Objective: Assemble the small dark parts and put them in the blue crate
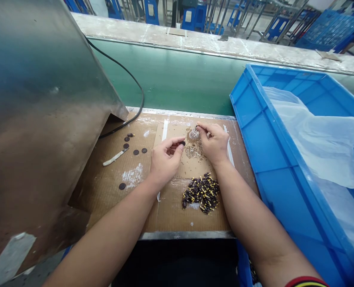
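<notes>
My left hand (167, 159) pinches a dark round disc (182, 143) between thumb and fingertips, over the cardboard-covered bench. My right hand (215, 142) is closed at the fingertips on a small dark piece (197, 126), whose exact kind is too small to tell. Just under those fingertips is a small clear container (194, 134), standing on the cardboard. In front of both hands lies a heap of small dark parts with yellow tips (202, 192). Wet-looking marks (194, 151) show on the cardboard between my hands and the heap.
Several loose dark discs (136, 152) and a white-handled blade-like tool (116, 156) lie left. A large metal housing (45, 119) with a black cable (129, 73) flanks that side. At right stands a blue crate (260, 131) holding white sheets (317, 135). Behind runs a green belt (179, 75).
</notes>
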Tool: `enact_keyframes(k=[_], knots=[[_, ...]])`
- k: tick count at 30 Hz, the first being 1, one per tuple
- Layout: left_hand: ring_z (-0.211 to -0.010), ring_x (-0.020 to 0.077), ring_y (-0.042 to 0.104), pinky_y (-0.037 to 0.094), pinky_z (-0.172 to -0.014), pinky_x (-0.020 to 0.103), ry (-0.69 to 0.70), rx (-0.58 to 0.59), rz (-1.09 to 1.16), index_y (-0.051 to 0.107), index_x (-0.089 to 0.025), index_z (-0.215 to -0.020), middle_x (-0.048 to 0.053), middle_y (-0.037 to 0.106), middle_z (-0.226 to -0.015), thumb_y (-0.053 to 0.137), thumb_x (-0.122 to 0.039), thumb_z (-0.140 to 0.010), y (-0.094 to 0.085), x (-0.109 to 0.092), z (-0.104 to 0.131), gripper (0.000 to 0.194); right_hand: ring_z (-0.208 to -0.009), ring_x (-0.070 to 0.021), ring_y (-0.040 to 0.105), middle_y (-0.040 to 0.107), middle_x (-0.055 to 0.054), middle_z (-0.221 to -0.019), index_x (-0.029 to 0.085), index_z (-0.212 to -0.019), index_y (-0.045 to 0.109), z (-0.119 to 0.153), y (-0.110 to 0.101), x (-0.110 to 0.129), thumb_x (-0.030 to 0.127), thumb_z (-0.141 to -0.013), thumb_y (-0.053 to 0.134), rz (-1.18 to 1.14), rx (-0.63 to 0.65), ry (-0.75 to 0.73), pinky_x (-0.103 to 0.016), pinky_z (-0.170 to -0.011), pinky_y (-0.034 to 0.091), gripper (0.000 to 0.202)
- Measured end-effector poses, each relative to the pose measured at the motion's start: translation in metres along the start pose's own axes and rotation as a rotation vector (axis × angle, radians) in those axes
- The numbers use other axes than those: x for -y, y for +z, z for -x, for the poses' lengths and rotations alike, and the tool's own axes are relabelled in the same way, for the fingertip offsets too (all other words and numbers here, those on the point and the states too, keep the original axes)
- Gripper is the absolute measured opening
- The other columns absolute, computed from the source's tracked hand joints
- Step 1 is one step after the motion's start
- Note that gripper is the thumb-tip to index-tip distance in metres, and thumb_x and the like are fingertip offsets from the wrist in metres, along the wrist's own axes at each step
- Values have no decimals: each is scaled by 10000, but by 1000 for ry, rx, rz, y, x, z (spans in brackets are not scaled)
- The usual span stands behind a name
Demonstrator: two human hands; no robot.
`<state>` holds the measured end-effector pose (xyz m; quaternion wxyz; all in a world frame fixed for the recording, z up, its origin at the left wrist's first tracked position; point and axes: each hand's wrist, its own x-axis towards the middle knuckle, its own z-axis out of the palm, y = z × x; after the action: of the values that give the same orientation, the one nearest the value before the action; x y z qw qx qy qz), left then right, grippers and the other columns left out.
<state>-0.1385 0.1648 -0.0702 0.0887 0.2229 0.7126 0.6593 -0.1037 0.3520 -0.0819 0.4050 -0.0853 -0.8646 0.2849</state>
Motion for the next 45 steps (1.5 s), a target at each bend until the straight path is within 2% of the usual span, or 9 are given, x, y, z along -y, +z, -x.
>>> enact_keyframes(k=[9,29,32,35,38,41,45], knots=[[-906,175,682,568,-796,319,16,6,-12,729,-207,-1130,79,731,-1047,655,-248,-892,-1,2,0,252,-808,-197,665,771,-33,-934,248,-1050,767,0,1,0,301,-953,630,31,19,47,-376,-796,526,176],[-902,185,682,571,-796,333,8,7,-10,725,-192,-1118,86,730,-1039,650,-249,-887,0,1,1,249,-801,-197,671,772,-30,-927,245,-1026,764,0,1,0,291,-946,630,24,20,44,-386,-793,533,163],[-907,184,682,575,-808,334,12,4,-6,726,-194,-1122,88,729,-1048,651,-248,-887,-1,2,1,253,-789,-193,666,768,-25,-911,246,-1026,760,0,-1,4,296,-950,626,26,-5,42,-382,-790,534,162],[-907,183,683,581,-833,343,-3,1,5,730,-193,-1125,90,730,-1053,656,-242,-882,-2,3,0,258,-807,-195,662,763,-35,-943,246,-1060,746,0,-5,11,316,-968,602,14,-92,40,-383,-791,535,184],[-909,185,690,592,-873,359,-54,11,43,734,-186,-1121,102,727,-1073,668,-228,-869,-2,4,-2,264,-779,-189,649,756,-36,-973,250,-1062,736,-3,-10,15,324,-970,591,12,-122,76,-385,-770,539,187],[-869,176,701,610,-884,360,-112,26,118,721,-157,-1142,115,728,-1042,673,-219,-866,-2,5,-4,287,-689,-169,627,747,-23,-879,238,-977,740,-8,-14,18,316,-947,613,-1,-87,150,-378,-725,544,152],[-811,169,709,631,-817,326,-133,16,213,706,-135,-1146,105,730,-938,712,-220,-845,-1,3,-5,313,-800,-186,686,738,-55,-940,212,-999,696,-6,-21,29,361,-933,620,-200,-113,273,-358,-704,584,180]])
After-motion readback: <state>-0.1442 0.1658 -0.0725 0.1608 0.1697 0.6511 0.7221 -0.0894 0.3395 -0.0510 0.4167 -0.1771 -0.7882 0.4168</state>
